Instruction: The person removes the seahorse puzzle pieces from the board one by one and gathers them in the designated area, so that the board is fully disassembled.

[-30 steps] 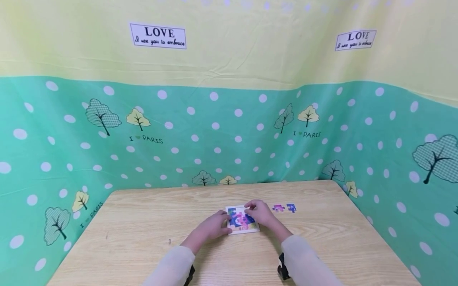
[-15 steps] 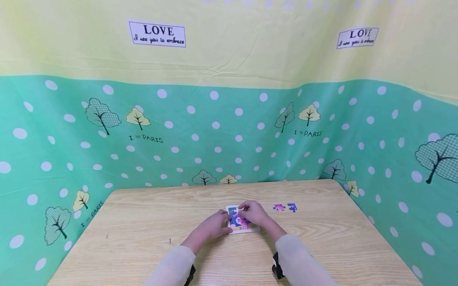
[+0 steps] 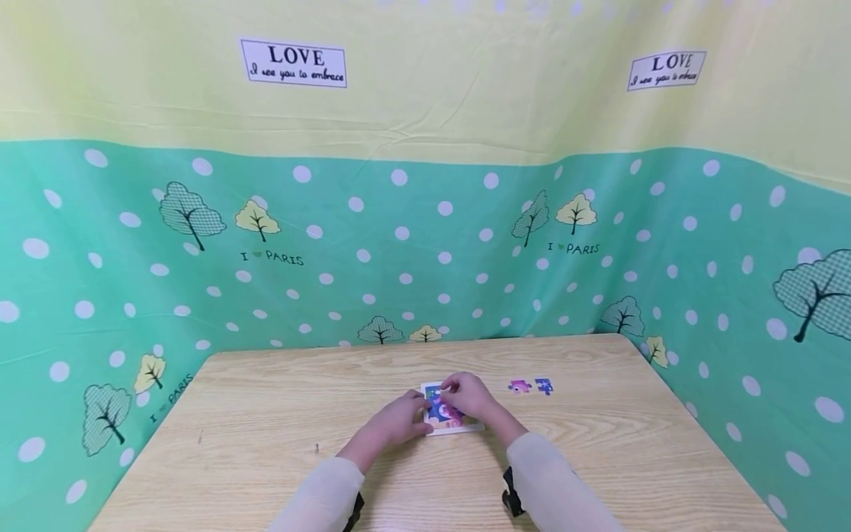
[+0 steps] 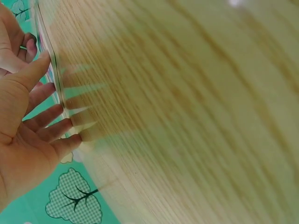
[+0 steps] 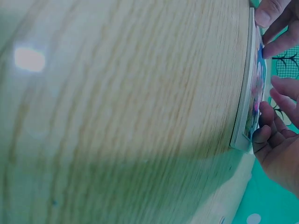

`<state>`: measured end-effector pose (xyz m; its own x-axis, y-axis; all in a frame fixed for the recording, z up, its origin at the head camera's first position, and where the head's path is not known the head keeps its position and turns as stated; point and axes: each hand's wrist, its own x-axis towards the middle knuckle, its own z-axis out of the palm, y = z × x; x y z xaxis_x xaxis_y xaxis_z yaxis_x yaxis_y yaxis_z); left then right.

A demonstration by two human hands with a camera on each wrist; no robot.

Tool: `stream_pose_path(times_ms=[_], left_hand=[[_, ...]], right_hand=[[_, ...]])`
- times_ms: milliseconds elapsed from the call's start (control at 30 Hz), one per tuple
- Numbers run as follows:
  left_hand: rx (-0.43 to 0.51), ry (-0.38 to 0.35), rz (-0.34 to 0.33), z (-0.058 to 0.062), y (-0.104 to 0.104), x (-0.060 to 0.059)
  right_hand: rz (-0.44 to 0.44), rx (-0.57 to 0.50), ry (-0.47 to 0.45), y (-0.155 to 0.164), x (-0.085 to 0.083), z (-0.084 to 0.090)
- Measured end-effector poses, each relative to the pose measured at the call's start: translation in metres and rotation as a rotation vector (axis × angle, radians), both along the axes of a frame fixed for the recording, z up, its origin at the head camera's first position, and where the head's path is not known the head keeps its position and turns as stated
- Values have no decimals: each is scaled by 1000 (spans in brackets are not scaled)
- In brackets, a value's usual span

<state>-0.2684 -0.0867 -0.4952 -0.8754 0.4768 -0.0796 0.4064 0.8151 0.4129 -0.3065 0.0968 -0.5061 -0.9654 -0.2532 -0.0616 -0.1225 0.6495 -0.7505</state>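
Note:
A small picture puzzle in a white frame (image 3: 459,426) lies flat on the wooden table (image 3: 266,421), in the middle. My left hand (image 3: 405,415) rests at the frame's left edge; in the left wrist view its straight fingers (image 4: 51,116) touch the frame's edge (image 4: 46,60). My right hand (image 3: 465,395) lies over the puzzle's far part. In the right wrist view its spread fingertips (image 5: 265,111) touch the coloured picture (image 5: 258,79), and I see no loose piece in them. The hands hide much of the puzzle.
Two loose pieces lie on the table right of the puzzle: a pink one (image 3: 518,386) and a blue one (image 3: 544,386). A green dotted cloth wall (image 3: 425,251) closes in the table at the back and on both sides.
My right hand has slid a little to the left over the puzzle. The left hand, the frame and the two loose pieces have stayed where they were.

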Motion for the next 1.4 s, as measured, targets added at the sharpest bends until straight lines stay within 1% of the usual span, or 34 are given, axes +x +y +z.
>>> stream_pose_path(times_ms=[367,600,800,1067,1267,1400], left_hand=[[6,9,-4,-3,0,-3],[4,18,-8,-5,-1,-4],[0,28,-16,-6,-1,-4],[-5,11,-5,-5,-1,-4],[-1,16,-17,-4,-1,-3],[3,10,-11,-4,-1,-4]], right_hand=[[15,84,20,-5,-2,-2],[-16,116,19,-7,-1,-2],[-36,100,12,-9,-2,-4],[-49,63,-3,-10,0,-3],[-51,48,-12,-10,-1,-3],[-52,43,-17,-10,-2,-2]])
